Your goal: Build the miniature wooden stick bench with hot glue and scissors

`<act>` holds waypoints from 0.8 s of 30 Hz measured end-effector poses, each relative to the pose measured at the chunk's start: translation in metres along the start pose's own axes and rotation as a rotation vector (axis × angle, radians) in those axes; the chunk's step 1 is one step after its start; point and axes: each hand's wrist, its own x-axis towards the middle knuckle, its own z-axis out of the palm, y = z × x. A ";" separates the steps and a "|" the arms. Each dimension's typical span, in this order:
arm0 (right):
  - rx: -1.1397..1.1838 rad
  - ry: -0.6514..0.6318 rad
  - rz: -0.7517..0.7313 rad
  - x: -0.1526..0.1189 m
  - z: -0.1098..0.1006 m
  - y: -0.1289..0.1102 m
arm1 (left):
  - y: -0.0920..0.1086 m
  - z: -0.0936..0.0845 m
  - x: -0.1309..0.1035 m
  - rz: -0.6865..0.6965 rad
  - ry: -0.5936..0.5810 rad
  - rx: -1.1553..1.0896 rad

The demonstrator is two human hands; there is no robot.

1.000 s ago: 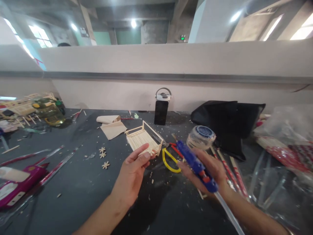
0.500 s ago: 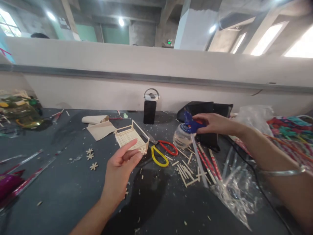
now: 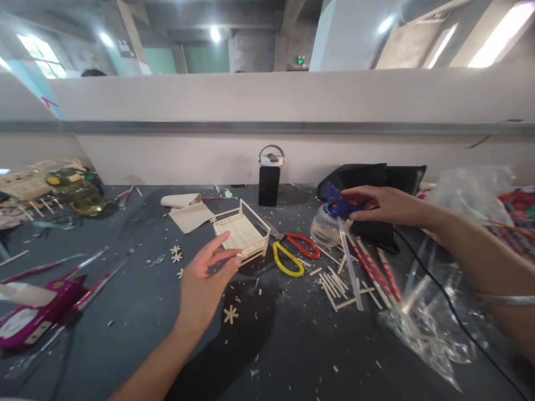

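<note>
Thumb and fingers of my left hand [image 3: 204,273] pinch a small wooden star piece, mostly hidden now, in front of a miniature stick bed frame [image 3: 240,234] with corner posts and rails. My right hand [image 3: 376,206] is closed on a blue glue gun [image 3: 339,205], from which a long clear glue stick [image 3: 351,262] slopes toward the table. Right under the gun is a round clear glass jar [image 3: 324,229]. Scissors [image 3: 288,266] with one yellow and one red handle lie between my hands. Another wooden star [image 3: 230,314] lies in front of my left hand.
Cut sticks [image 3: 334,283] and red-striped packs [image 3: 376,273] lie right of the scissors, near crumpled clear plastic [image 3: 426,328]. A black cable [image 3: 438,295] crosses the right side. A black bottle [image 3: 268,184] stands at the back; a magenta glue gun [image 3: 42,312] lies left.
The view has shifted, so the table items appear farther right. The star in my left hand has turned and shows less. My right hand still grips the glue gun over the jar.
</note>
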 end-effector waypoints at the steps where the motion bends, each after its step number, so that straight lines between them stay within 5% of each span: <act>1: 0.034 -0.002 -0.007 -0.002 -0.001 0.001 | -0.001 0.000 -0.001 0.002 0.012 0.001; 5: 0.128 0.266 0.024 -0.018 -0.002 -0.018 | -0.006 0.003 -0.004 0.027 0.042 -0.029; 8: 0.215 0.619 0.049 -0.044 0.008 -0.065 | -0.009 0.005 -0.005 0.035 0.059 -0.090; 9: 0.257 0.642 0.040 -0.053 0.015 -0.084 | -0.010 0.006 -0.005 0.033 0.059 -0.111; 12: 0.402 0.512 -0.071 -0.074 0.048 -0.136 | -0.010 0.006 -0.007 0.009 0.041 -0.155; 15: 0.494 0.304 -0.109 -0.076 0.088 -0.162 | -0.008 0.007 -0.009 -0.030 0.014 -0.152; 20: 0.652 0.135 -0.039 -0.063 0.136 -0.170 | -0.009 0.009 -0.014 -0.051 -0.042 -0.091; 24: 0.716 0.166 -0.035 -0.057 0.152 -0.173 | -0.011 0.011 -0.013 -0.059 -0.024 -0.109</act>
